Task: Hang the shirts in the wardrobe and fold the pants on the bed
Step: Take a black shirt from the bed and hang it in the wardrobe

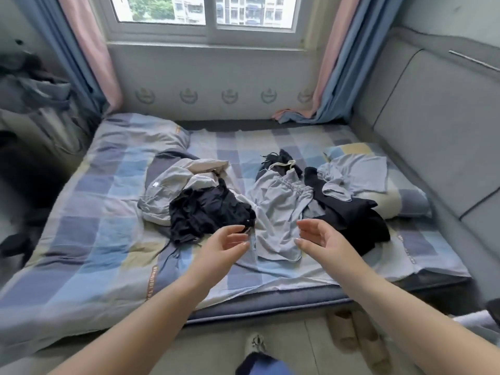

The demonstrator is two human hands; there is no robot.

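Two bare forearms reaching out over the near edge of the bed (89, 239), palms turned toward each other. Left hand (226, 243) with fingers loosely curved and spread, holding nothing, fingertips just beside the edge of the black garment (208, 209). Right hand (319, 236) likewise relaxed and open, holding nothing, hovering over the lower part of the light grey shorts (281, 209), whether touching the cloth cannot be told.

Clothes heaped mid-bed on a checked blue, grey and cream cover. To the left, a pale grey garment (167, 185) crumpled under and behind the black one, with black cords trailing toward the near edge. In the middle, the grey shorts with a gathered waistband, a cream drawstring (284, 164) and a small dark item behind them. To the right, a second black garment (354, 217) spread flat, partly overlapped by a light blue-grey shirt (357, 174) lying on the right pillow (405, 204). Another pillow (140, 136) at the far left corner.

Beyond the bed, a wall with a row of crest emblems, a window (208, 14), and pink-and-blue curtains (332, 77) on both sides. A padded grey headboard (433, 125) along the right. Dark clothing piled at the left edge. Slippers (351, 334) on the floor by the bed.

Lettering on the cover's orange trim near the left wrist, too blurred to read.
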